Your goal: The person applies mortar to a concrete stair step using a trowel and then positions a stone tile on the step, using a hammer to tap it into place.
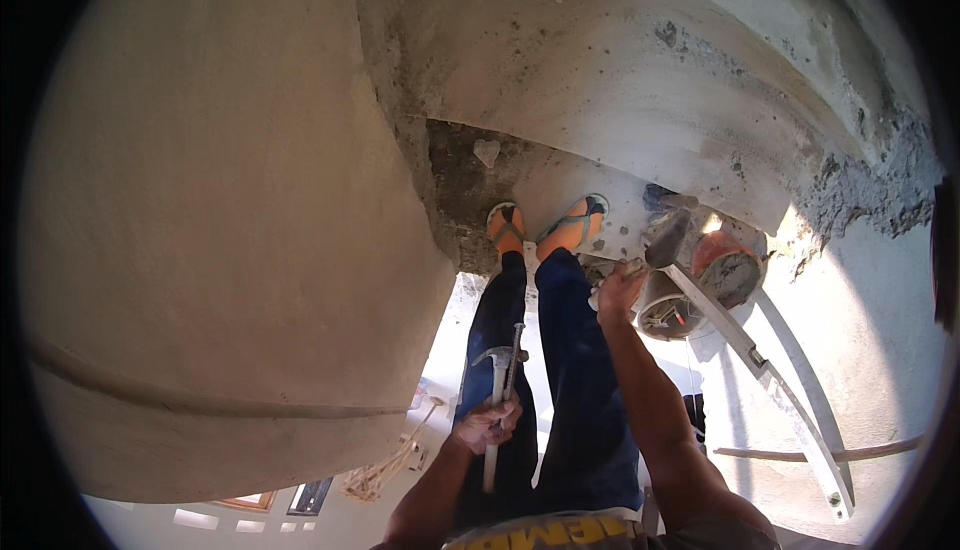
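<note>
In my left hand [487,424], in front of my legs, the fingers are wrapped round a claw hammer [498,375] with a pale handle. A thin metal rod with a flat end, perhaps a chisel [517,345], is gripped alongside it, head end up. My right hand [620,292] reaches forward beside the buckets, its fingers closed. A small pale piece shows at its fingers, too little of it to name. Just right of that hand are a greyish bucket [655,322] with small tools in it and a reddish mortar-stained bucket [745,250].
A long metal spirit level [745,350] leans from the buckets toward the lower right. A dark cone-shaped object [668,238] is at its upper end. My sandalled feet stand on a rough ledge [550,175] with a loose stone [486,153]. A plastered wall [220,210] rises left.
</note>
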Demonstrator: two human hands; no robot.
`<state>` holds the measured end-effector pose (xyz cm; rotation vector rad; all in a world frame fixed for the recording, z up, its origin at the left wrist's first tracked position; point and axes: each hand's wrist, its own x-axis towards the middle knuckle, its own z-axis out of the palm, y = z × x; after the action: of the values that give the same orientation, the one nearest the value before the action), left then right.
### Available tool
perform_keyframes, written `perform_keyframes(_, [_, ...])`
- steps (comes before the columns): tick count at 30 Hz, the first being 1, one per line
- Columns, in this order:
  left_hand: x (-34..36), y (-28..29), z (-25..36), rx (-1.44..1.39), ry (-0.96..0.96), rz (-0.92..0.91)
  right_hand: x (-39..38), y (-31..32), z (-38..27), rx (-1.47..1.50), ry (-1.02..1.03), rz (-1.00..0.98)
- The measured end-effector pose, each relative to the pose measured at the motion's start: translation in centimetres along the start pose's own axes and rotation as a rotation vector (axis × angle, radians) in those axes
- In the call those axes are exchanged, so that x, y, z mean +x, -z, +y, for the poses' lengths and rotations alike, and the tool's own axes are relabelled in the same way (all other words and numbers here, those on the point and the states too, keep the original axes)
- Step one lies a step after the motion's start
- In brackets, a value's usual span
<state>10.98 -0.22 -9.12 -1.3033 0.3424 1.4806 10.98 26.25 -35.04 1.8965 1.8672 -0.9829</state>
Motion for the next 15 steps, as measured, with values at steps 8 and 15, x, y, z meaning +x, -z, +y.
perform_keyframes(8, [-0.1,0.7,-0.6,-0.137,-0.050,-0.118,-7.0,-4.3,0.5,0.039,0.020,-0.632])
perform_keyframes(15, [0.2,1.0,-0.2,-0.228,-0.030,-0.104,4.5,-16.2,-10.4,-0.826,1.076,-0.687])
